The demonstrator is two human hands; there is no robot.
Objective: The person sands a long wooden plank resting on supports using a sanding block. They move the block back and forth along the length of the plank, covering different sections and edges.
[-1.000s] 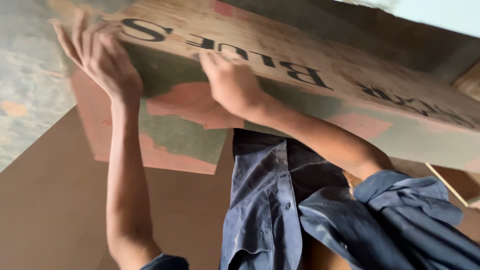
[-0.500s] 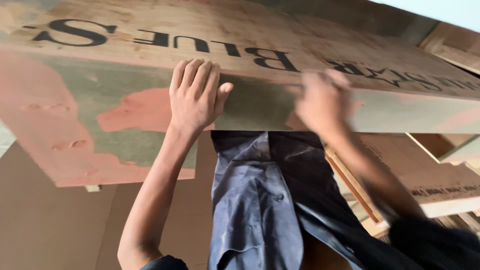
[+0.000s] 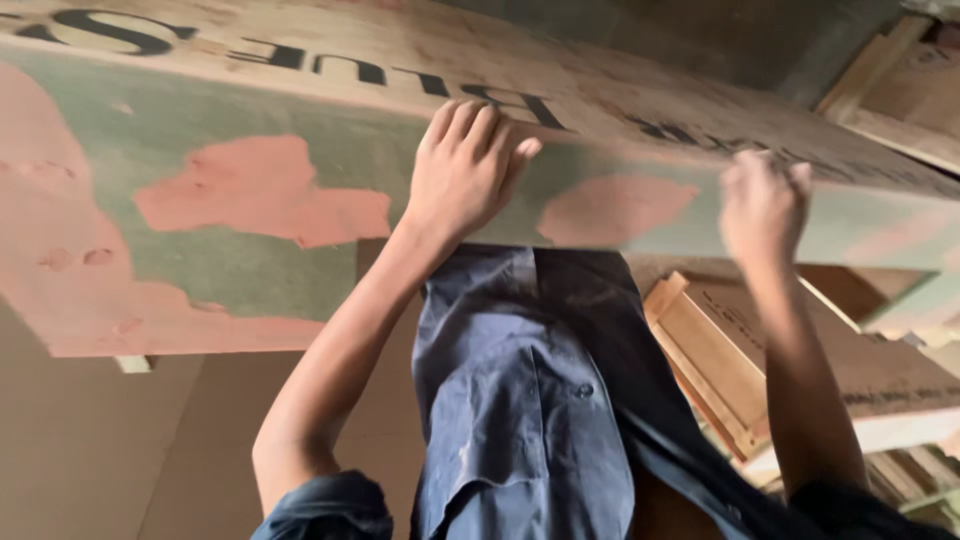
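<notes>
Head view, looking down along a blue shirt (image 3: pixel 520 400). Left hand (image 3: pixel 465 170) at centre top of the frame, arm stretched up from the lower left, elbow bent low, palm flat against the board (image 3: pixel 250 210). Fingers (image 3: pixel 470 125) straight and together, released, pressed on the board's face with tips near its upper edge, thumb out to the right. Right hand (image 3: pixel 765 205) at right of centre, blurred, forearm rising from the lower right corner; fingers curled and seemingly hooked over the board's upper edge, though grip or mere touch cannot be told through the blur.

Board wide and long, spanning the upper half of the frame from the left edge to the right, tilted down to the right. Near face green with peeling patches of salmon pink; top face bare wood with dark stencilled letters. Lower left corner of the board over a plain brown surface.

Below the board at right, a wooden crate (image 3: pixel 760 360) with pale slats, more stacked timber at the lower right corner and upper right corner. Dim, warm light throughout.
</notes>
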